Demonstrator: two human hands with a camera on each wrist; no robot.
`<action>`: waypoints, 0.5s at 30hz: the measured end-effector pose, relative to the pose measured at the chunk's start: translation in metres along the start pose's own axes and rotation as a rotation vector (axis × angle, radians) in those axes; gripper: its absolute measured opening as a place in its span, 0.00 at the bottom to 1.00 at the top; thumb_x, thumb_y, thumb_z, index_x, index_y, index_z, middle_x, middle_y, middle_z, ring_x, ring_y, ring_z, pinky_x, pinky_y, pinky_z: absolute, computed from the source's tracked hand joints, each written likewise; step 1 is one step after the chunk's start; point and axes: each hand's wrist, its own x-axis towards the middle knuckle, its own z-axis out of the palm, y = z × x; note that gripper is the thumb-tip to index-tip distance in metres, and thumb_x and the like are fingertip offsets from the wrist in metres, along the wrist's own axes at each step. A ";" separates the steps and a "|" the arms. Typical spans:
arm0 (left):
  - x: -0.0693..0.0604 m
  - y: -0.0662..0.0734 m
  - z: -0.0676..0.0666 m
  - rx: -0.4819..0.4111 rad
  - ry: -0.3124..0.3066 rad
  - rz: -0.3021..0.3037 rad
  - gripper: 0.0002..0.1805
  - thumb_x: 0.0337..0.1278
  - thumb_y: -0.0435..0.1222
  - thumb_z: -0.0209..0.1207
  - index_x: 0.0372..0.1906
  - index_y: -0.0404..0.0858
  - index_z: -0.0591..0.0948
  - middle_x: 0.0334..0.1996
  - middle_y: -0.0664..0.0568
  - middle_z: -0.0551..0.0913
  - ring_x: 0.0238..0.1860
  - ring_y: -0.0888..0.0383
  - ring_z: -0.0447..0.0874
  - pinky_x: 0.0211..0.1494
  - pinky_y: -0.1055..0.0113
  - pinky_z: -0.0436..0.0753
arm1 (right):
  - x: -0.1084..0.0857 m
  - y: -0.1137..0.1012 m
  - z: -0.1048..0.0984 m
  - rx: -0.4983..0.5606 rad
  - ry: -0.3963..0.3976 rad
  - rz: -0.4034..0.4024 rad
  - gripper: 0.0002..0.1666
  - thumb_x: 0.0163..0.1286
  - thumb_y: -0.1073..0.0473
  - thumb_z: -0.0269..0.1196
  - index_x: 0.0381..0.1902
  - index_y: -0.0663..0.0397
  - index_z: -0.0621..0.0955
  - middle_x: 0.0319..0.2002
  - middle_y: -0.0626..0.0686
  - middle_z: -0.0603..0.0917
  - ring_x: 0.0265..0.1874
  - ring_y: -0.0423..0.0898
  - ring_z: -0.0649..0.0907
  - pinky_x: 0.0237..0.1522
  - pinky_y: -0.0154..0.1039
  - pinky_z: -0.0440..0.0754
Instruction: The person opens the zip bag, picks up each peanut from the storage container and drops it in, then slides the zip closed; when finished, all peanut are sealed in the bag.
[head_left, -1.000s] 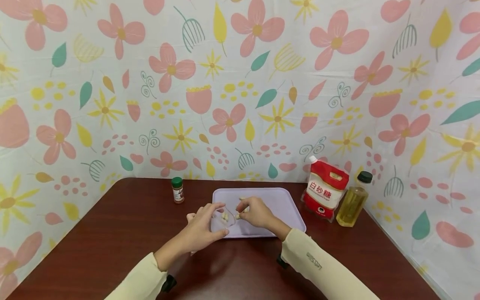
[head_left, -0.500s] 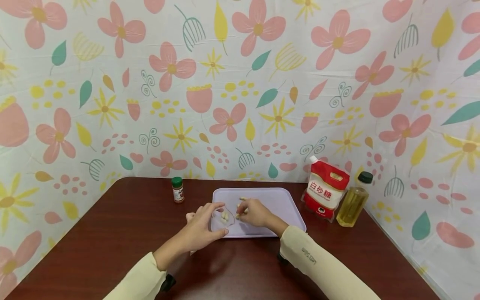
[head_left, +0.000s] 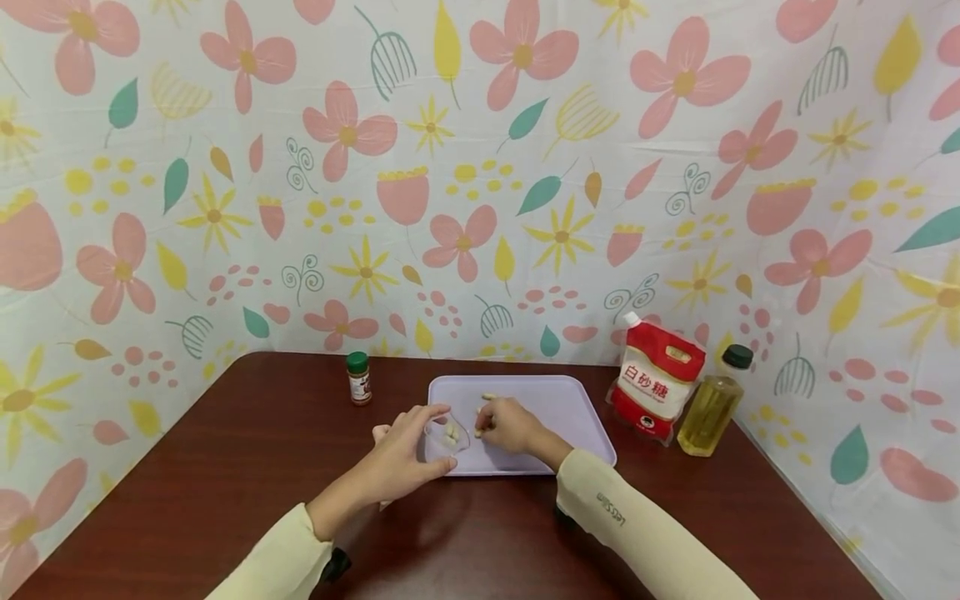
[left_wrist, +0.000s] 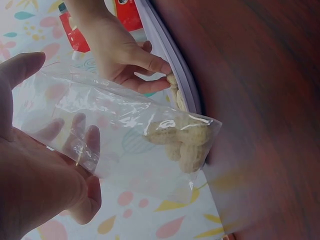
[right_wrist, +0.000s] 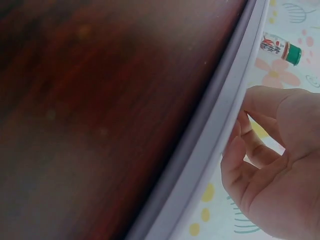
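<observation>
My left hand (head_left: 405, 454) holds a clear plastic bag (left_wrist: 120, 110) by its mouth, with the thumb and fingers spread apart. Several unshelled peanuts (left_wrist: 192, 145) lie in the bag's bottom end. In the head view, the bag hangs over the left part of a pale purple tray (head_left: 573, 421). Over the tray's middle, my right hand (head_left: 513, 427) reaches down; the left wrist view shows its thumb and index finger pinching a peanut (left_wrist: 172, 80). Another peanut (head_left: 488, 397) lies on the tray just beyond those fingers. The right wrist view hides the pinched peanut behind the tray rim.
A small green-capped seasoning jar (head_left: 359, 379) stands at the back left of the brown table (head_left: 247, 450). Right of the tray are a red and white sugar bag (head_left: 654, 379) and a bottle of yellow oil (head_left: 712, 408). A flowered cloth (head_left: 450, 150) hangs behind.
My right hand's thumb and fingers have drawn closer together at the peanuts and shifted slightly. The left hand stays in place with the bag. The head view has turned a little.
</observation>
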 end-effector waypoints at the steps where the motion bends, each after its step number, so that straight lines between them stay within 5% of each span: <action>1: 0.000 0.001 0.000 0.002 0.001 0.002 0.37 0.54 0.45 0.69 0.68 0.44 0.69 0.56 0.55 0.77 0.55 0.53 0.71 0.46 0.51 0.53 | 0.000 0.000 0.000 -0.004 0.003 -0.005 0.05 0.57 0.69 0.70 0.26 0.56 0.86 0.27 0.46 0.86 0.28 0.38 0.79 0.36 0.36 0.78; 6: 0.001 0.002 0.000 -0.009 -0.008 0.011 0.37 0.54 0.44 0.69 0.68 0.44 0.69 0.56 0.55 0.76 0.56 0.51 0.71 0.46 0.52 0.53 | -0.001 -0.002 -0.001 -0.038 0.001 -0.025 0.06 0.58 0.69 0.70 0.25 0.55 0.85 0.26 0.46 0.85 0.27 0.39 0.80 0.34 0.38 0.78; 15: 0.002 0.002 0.002 -0.013 -0.014 0.012 0.37 0.54 0.45 0.70 0.68 0.45 0.69 0.57 0.54 0.77 0.56 0.48 0.72 0.46 0.51 0.53 | -0.004 -0.003 -0.002 -0.064 -0.040 0.065 0.03 0.61 0.63 0.71 0.28 0.51 0.86 0.31 0.44 0.86 0.31 0.39 0.81 0.36 0.41 0.79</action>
